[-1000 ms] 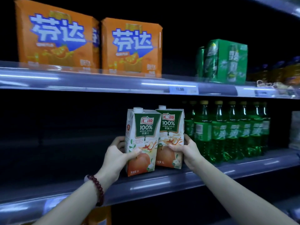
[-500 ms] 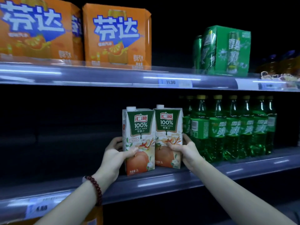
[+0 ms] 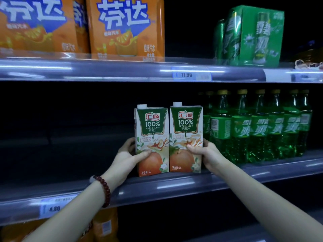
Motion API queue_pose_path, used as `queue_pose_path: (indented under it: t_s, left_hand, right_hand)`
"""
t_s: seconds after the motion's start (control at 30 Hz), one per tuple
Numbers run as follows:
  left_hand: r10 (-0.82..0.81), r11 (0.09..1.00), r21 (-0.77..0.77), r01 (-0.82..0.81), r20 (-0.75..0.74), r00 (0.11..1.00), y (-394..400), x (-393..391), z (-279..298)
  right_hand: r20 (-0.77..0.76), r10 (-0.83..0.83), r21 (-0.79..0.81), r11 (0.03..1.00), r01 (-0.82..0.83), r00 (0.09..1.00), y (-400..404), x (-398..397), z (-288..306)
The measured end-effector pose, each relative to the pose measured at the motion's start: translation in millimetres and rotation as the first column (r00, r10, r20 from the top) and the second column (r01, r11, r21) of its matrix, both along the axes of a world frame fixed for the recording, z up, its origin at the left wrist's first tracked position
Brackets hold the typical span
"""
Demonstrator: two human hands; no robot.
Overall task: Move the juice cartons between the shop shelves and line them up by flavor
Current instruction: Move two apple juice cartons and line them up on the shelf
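Observation:
Two apple juice cartons stand upright side by side on the middle shelf [image 3: 174, 186], fronts facing me. My left hand [image 3: 128, 157] grips the left carton [image 3: 151, 130] round its lower left side, thumb across the front. My right hand [image 3: 205, 154] grips the right carton [image 3: 186, 128] round its lower right side, thumb on the front. The cartons touch each other, and the right one stands close against the green bottles.
A row of several green soda bottles [image 3: 258, 130] fills the middle shelf to the right. The upper shelf [image 3: 122, 70] carries orange soda boxes [image 3: 125, 27] and a green can pack [image 3: 251, 35]. Left of the cartons the middle shelf is dark. Orange bottles [image 3: 104, 226] show below.
The two cartons have been squared up so both fronts face me and their sides meet. Both hands kept their hold; the view has moved closer and slightly right.

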State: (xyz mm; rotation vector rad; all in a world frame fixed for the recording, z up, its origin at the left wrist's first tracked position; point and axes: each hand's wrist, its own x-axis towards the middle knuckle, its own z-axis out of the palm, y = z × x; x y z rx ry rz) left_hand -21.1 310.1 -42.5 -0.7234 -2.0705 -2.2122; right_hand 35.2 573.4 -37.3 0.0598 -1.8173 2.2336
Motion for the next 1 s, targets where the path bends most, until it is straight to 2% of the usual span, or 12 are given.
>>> queue_pose_path:
  t_s: [0.13, 0.23, 0.3, 0.4, 0.47, 0.57, 0.63, 0.83, 1.0]
  left_hand:
    - [0.043, 0.981, -0.184, -0.063, -0.11, 0.993, -2, 7, 4]
    - [0.058, 0.957, -0.277, -0.082, -0.092, 0.994, -2, 15, 11]
    - [0.082, 0.941, -0.322, -0.107, -0.09, 0.993, -3, 21, 16]
    - [0.156, 0.914, -0.357, -0.191, -0.124, 0.98, -11, 30, 16]
    - [0.193, 0.898, -0.373, -0.232, -0.138, 0.971, -25, 36, 16]
    - [0.148, 0.902, -0.387, -0.191, -0.138, 0.979, -60, 45, 15]
    - [0.138, 0.914, -0.362, -0.183, -0.147, 0.98, -90, 52, 15]
    - [0.144, 0.889, -0.415, -0.192, -0.144, 0.979, -207, 71, 8]
    - [0.197, 0.765, -0.564, -0.309, -0.252, 0.947, -327, 85, -3]
  right_hand:
    - [0.051, -0.095, 0.147, 0.985, 0.086, 0.994, -4, 13, 5]
    - [0.036, -0.261, 0.269, 0.932, 0.242, 0.965, -11, 24, 6]
    - [0.003, -0.442, 0.375, 0.832, 0.409, 0.897, -23, 32, 6]
    - [-0.105, -0.659, 0.475, 0.625, 0.62, 0.745, -46, 42, 11]
    - [-0.129, -0.709, 0.5, 0.557, 0.663, 0.693, -63, 48, 14]
    - [-0.155, -0.772, 0.566, 0.442, 0.696, 0.617, -90, 55, 13]
    - [-0.216, -0.747, 0.596, 0.409, 0.691, 0.628, -117, 59, 7]
    - [-0.27, -0.462, 0.75, 0.449, 0.486, 0.844, -249, 65, -12]
    - [-0.222, -0.206, 0.819, 0.491, 0.297, 0.953, -378, 48, -10]
